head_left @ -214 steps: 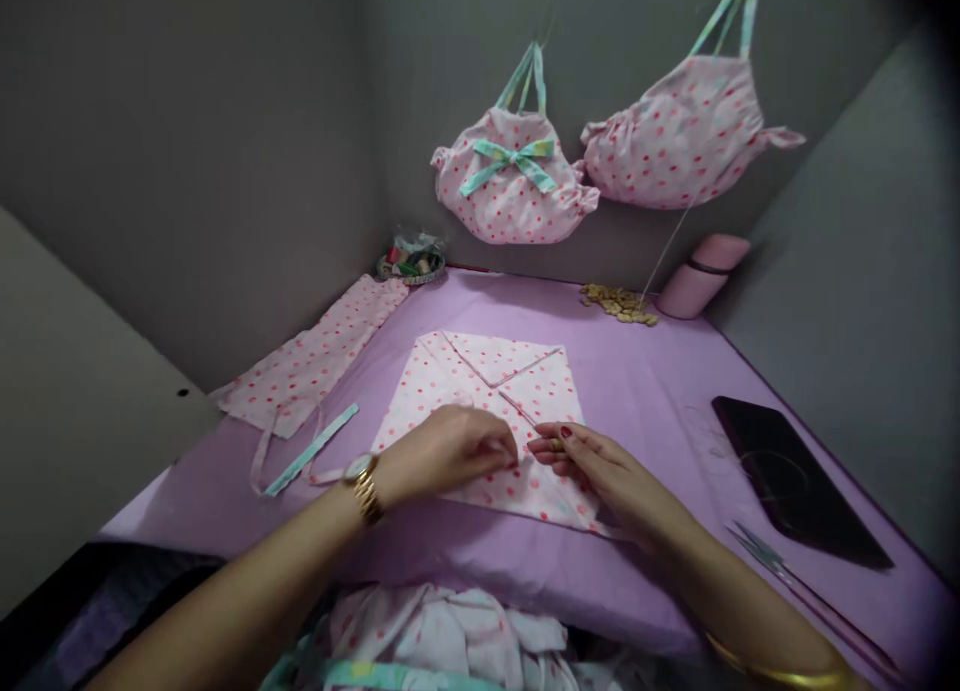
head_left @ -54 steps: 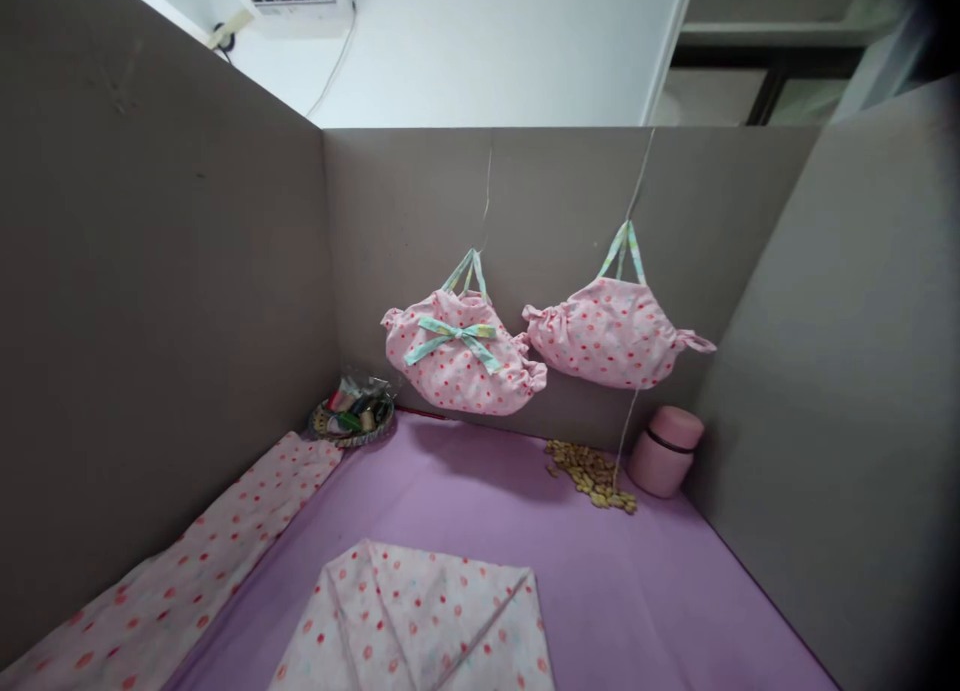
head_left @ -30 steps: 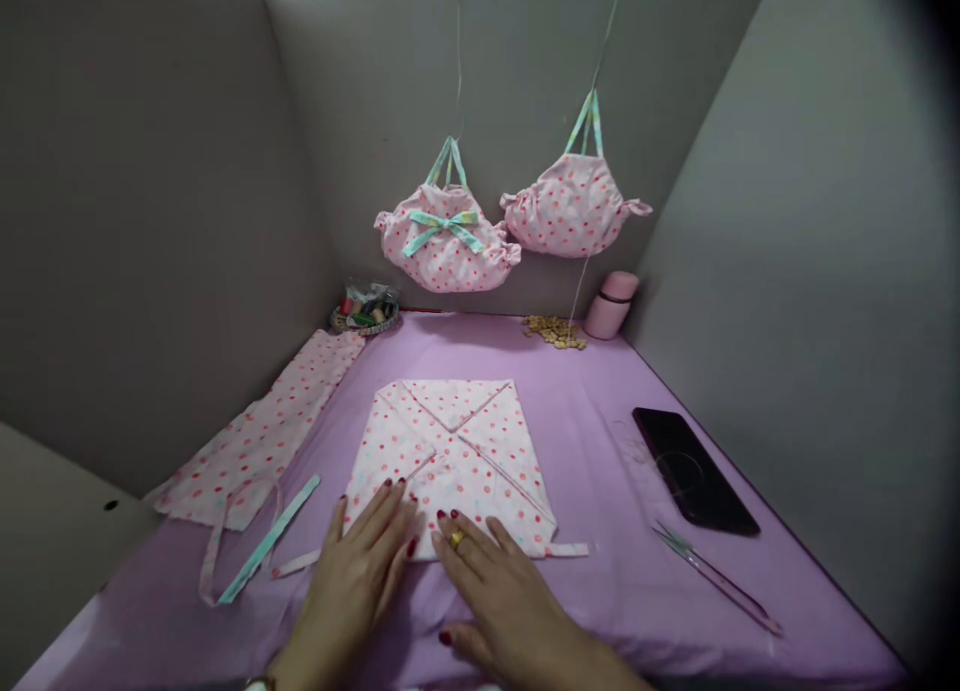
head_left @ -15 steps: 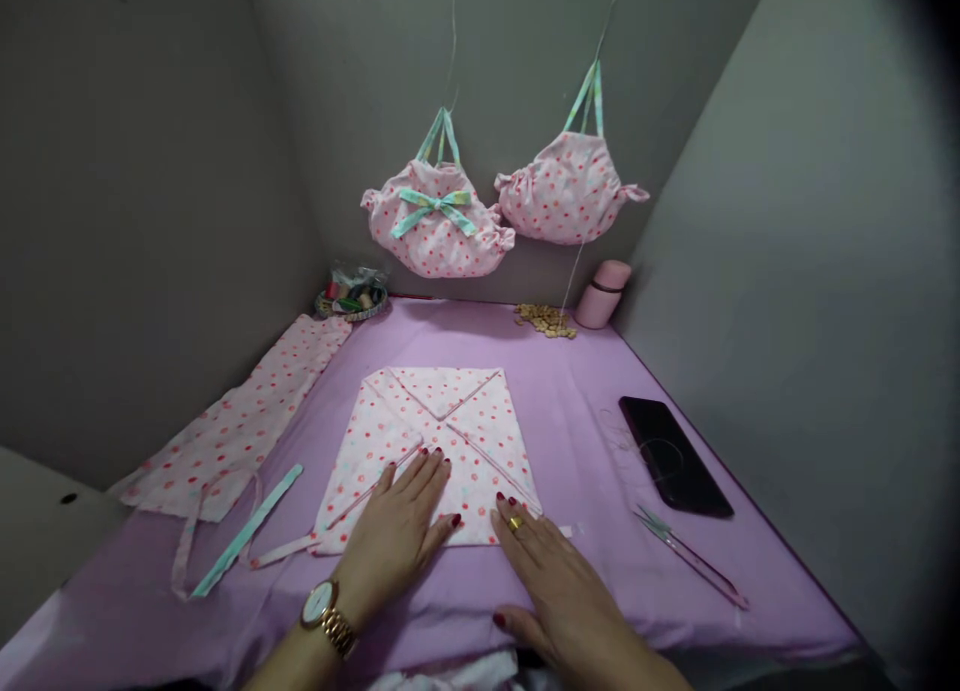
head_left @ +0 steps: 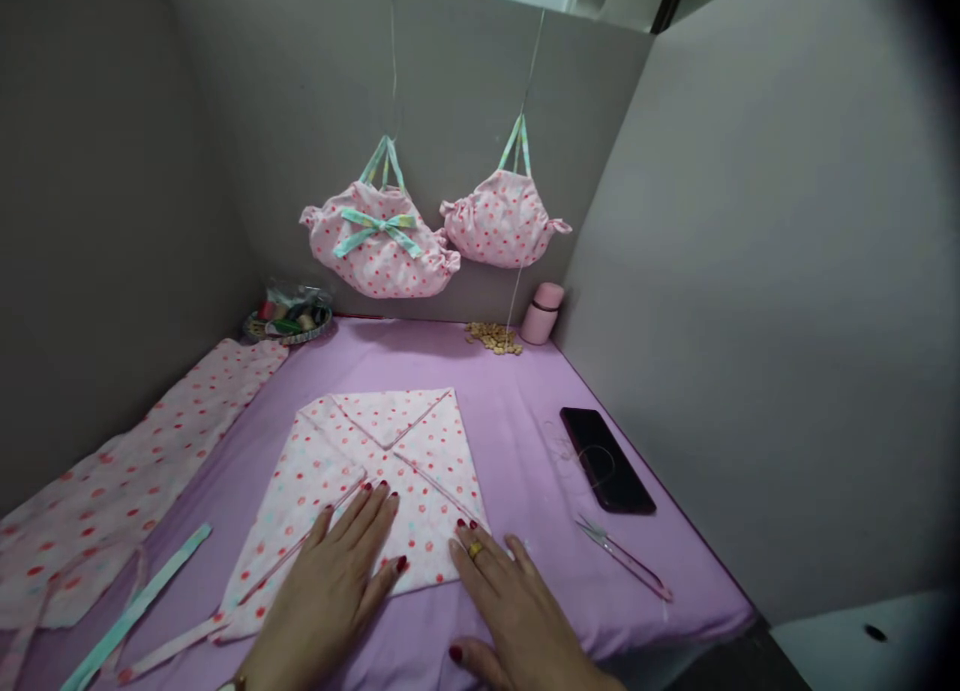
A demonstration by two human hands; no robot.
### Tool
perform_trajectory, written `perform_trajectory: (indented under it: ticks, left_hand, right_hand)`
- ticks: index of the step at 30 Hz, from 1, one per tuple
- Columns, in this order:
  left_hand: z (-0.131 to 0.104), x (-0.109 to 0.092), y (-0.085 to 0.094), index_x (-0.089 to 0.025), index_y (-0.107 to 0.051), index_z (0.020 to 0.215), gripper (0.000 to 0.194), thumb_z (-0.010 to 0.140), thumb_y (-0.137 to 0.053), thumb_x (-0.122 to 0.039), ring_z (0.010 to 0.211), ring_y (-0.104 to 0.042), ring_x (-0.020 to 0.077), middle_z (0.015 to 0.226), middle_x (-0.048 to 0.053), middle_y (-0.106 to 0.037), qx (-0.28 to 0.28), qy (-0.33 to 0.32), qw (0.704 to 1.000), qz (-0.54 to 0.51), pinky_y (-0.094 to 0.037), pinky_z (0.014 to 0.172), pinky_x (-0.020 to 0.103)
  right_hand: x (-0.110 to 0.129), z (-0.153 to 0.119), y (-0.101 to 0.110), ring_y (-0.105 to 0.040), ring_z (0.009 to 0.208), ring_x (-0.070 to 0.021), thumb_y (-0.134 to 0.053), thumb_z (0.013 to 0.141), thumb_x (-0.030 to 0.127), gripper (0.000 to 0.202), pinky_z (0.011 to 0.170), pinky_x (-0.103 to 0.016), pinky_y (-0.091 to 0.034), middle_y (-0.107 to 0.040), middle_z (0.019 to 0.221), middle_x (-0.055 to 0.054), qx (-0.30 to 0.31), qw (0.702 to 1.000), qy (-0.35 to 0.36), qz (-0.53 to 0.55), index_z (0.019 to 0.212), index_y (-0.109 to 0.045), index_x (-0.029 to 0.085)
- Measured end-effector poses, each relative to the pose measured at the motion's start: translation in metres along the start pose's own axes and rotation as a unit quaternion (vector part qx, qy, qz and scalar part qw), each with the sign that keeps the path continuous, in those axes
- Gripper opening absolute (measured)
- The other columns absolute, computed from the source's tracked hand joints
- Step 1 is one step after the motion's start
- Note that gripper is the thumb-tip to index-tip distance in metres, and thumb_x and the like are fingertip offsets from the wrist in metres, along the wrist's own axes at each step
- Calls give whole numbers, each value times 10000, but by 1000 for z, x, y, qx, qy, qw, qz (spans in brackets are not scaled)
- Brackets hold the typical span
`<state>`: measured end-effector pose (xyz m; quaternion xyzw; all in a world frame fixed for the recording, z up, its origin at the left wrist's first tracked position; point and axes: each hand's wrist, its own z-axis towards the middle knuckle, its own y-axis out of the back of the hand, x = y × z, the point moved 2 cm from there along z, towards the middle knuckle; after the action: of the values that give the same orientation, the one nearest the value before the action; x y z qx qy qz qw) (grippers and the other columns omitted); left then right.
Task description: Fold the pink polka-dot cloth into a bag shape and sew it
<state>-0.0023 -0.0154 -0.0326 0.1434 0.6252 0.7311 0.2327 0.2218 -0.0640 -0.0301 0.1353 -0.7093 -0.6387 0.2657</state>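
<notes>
A white cloth piece with red dots and pink-edged folded flaps (head_left: 420, 511) lies flat on the purple table cover, a narrow strap reaching out from its lower left corner. My left hand (head_left: 337, 571) rests palm down on its lower left part, fingers stretched out over a pink-edged flap. On the lower right corner lie the fingers of my right hand (head_left: 510, 601), a gold ring on one of them; its thumb is spread on the purple cover. Neither hand grips anything. Left of the cloth are a mint fabric strip (head_left: 142, 606) and another dotted cloth (head_left: 127, 481).
Two dotted pink fabric pouches (head_left: 382, 261) (head_left: 501, 221) hang from strings at the back. Behind the cloth stand a basket of threads (head_left: 289, 316), a heap of beige pieces (head_left: 493, 337) and a pink flask (head_left: 541, 314). To the right lie a black phone (head_left: 607, 461) and thread snips (head_left: 624, 558).
The view has swung right and tilted up, so everything appears further left and lower. Both hands remain flat on the dotted cloth.
</notes>
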Motion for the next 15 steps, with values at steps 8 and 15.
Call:
perform_trajectory:
  ticks: [8, 15]
  left_hand:
    - [2, -6, 10, -411, -331, 1345, 466, 890, -355, -509, 1310, -295, 352, 1454, 44, -322, 5, -6, 1000, -21, -278, 970, 634]
    - [0, -6, 10, -435, -251, 1364, 499, 884, -361, -520, 1312, -305, 322, 1452, 18, -316, 1, 0, 1000, -11, -303, 977, 619]
  right_hand:
    - [5, -5, 6, -190, 1356, -252, -514, 849, 431, 750, 1077, -503, -214, -173, 1485, -95, -6, 1000, -14, 5, 1447, -141, 174]
    - [-12, -1, -21, -341, 1295, -254, -481, 873, 441, 748, 1007, -436, -368, -303, 1433, -83, -105, 990, 53, -77, 1453, -69, 209]
